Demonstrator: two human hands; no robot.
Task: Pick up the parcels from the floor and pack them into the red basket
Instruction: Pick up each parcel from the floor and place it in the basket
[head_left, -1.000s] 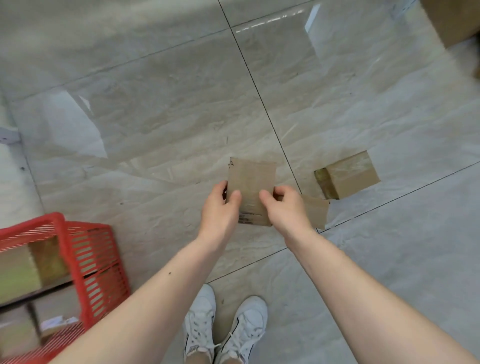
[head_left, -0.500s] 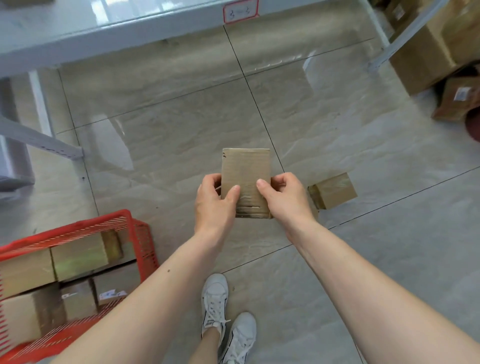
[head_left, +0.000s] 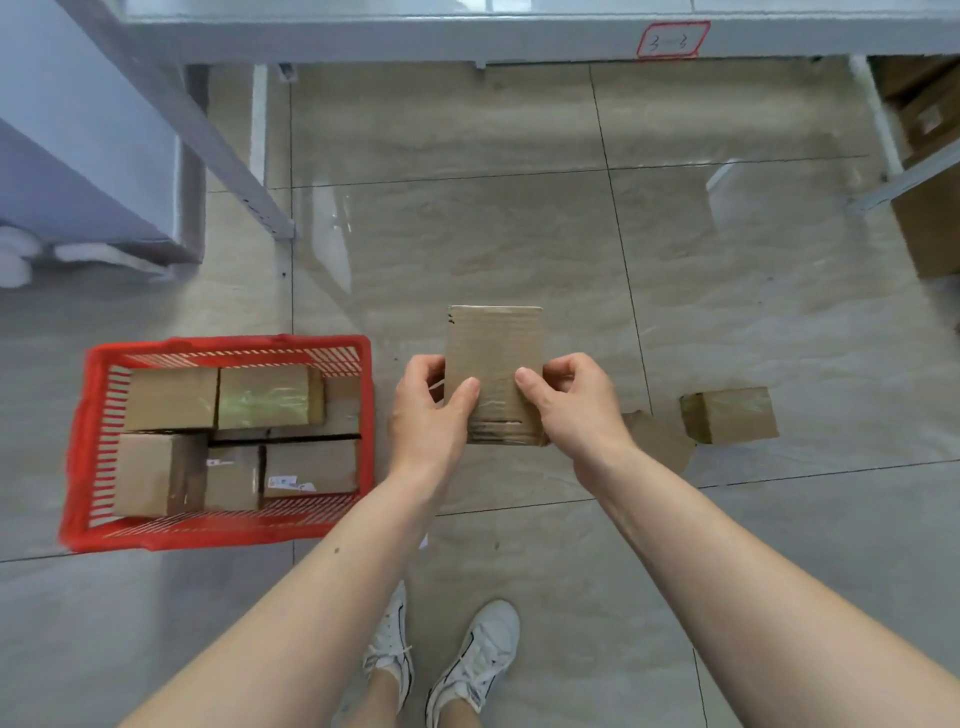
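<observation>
Both the left hand (head_left: 434, 410) and right hand (head_left: 576, 410) clamp the flat parcel (head_left: 493, 364), long axis pointing away, right of the red basket (head_left: 93, 447), left hand nearer.

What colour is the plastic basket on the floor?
Red; the slatted plastic basket shows clearly in the head view, left of the hands.
</observation>
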